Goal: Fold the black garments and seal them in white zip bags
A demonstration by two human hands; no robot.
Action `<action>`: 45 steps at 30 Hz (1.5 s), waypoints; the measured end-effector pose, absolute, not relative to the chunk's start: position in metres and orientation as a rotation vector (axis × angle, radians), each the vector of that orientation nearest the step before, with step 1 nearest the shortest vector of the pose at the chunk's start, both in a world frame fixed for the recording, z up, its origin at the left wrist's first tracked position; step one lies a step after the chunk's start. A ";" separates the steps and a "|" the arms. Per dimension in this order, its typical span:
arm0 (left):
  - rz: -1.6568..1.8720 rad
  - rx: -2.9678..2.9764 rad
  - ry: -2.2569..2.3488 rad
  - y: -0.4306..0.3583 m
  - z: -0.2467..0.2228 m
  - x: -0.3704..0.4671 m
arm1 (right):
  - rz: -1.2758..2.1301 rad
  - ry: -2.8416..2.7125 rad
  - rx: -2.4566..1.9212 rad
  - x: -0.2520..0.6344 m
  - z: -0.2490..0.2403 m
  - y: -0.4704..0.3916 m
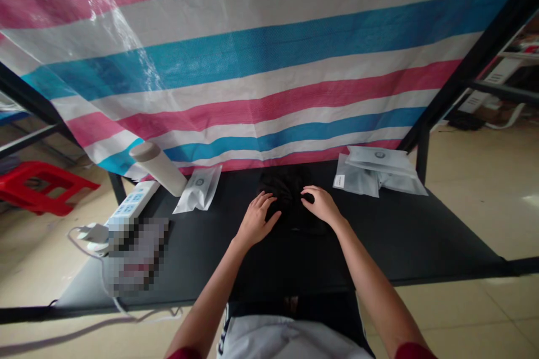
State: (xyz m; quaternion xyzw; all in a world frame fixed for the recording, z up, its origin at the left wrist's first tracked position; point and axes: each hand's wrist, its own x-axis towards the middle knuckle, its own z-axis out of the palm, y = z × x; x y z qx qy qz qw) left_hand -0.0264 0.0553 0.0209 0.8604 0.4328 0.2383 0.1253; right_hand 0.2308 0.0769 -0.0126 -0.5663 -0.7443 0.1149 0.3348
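A dark, crumpled cloth-like item (286, 185) lies on the black table (193, 258), hard to tell apart from the tabletop. My left hand (257, 219) rests at its left edge with the fingers spread. At its right side is my right hand (320, 203), fingers curved and apart, thumb separate from the index finger. Neither hand visibly grips anything. The lower outline of the dark item is lost against the black surface.
Frosted packets (379, 165) lie at the back right, another packet (199, 189) at the back left. Beside it are a leaning white bottle (162, 168), a power strip (132, 202) with a cable and a pixelated object (141, 255). A striped sheet (252, 78) hangs behind.
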 end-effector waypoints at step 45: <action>0.568 2.112 1.600 0.023 -0.006 -0.096 | 0.607 -1.826 -1.708 0.239 -0.023 0.035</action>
